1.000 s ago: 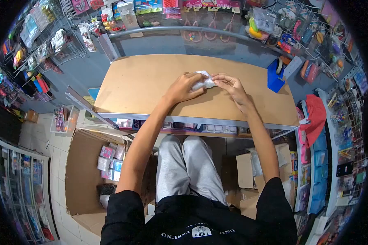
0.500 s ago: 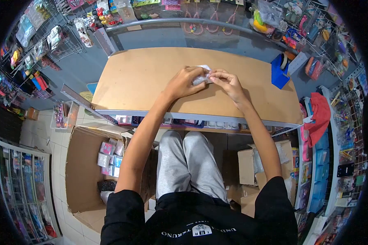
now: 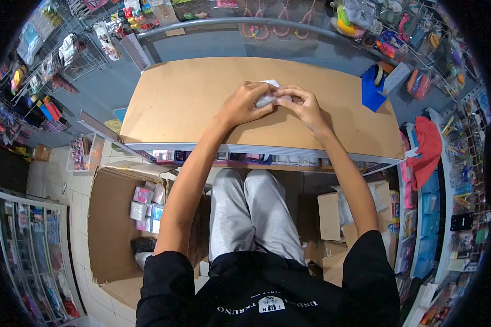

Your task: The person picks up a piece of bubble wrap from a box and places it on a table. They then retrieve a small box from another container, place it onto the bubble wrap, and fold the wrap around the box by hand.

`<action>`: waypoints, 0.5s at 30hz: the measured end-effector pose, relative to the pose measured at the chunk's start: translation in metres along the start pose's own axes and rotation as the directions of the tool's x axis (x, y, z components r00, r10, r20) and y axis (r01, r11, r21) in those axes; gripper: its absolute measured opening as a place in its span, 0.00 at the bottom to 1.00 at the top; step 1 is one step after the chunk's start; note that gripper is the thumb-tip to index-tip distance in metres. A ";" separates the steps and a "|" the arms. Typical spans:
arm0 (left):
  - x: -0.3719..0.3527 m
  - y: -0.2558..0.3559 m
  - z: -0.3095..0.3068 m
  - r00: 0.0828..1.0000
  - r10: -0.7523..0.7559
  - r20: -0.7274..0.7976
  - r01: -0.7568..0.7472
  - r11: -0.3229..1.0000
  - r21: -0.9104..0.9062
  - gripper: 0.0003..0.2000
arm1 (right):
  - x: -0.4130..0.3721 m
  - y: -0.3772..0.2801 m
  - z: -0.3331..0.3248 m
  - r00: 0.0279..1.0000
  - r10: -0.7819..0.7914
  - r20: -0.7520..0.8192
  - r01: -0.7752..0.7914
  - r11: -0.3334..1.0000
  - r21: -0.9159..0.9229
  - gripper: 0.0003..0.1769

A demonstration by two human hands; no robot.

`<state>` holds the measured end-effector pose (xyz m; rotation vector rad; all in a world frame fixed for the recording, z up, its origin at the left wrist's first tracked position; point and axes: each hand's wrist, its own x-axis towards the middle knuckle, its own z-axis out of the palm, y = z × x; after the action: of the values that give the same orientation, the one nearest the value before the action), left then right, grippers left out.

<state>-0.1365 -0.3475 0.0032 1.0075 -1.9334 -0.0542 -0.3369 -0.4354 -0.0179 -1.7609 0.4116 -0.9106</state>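
Note:
Over the middle of the wooden tabletop, my left hand grips a small whitish package that looks wrapped in clear plastic. Its fingers curl round the left side and cover much of it. My right hand meets it from the right, with thumb and fingertips pinched together at the package's edge. What lies inside the wrapping cannot be made out.
A blue tape dispenser stands at the table's right end. On the floor at left is a cardboard box holding several wrapped packets; another open carton sits at right. A red cloth hangs beside the right shelves.
My right fingers have shifted slightly left, over the package's edge. My left hand keeps its grip. The whole view has tilted a little.

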 end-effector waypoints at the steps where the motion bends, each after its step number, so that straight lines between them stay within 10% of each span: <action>1: 0.000 0.000 0.000 1.000 -0.003 0.003 0.003 1.000 0.004 0.14 | 0.001 0.003 0.000 1.000 -0.012 0.000 0.012 1.000 0.011 0.09; 15: -0.003 -0.004 0.001 0.998 -0.008 0.069 0.005 0.999 0.044 0.17 | -0.002 -0.002 0.003 0.999 -0.026 -0.047 0.020 0.992 -0.127 0.08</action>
<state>-0.1337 -0.3486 -0.0009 1.0532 -2.0023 -0.0512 -0.3360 -0.4311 -0.0175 -1.8647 0.4903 -0.9627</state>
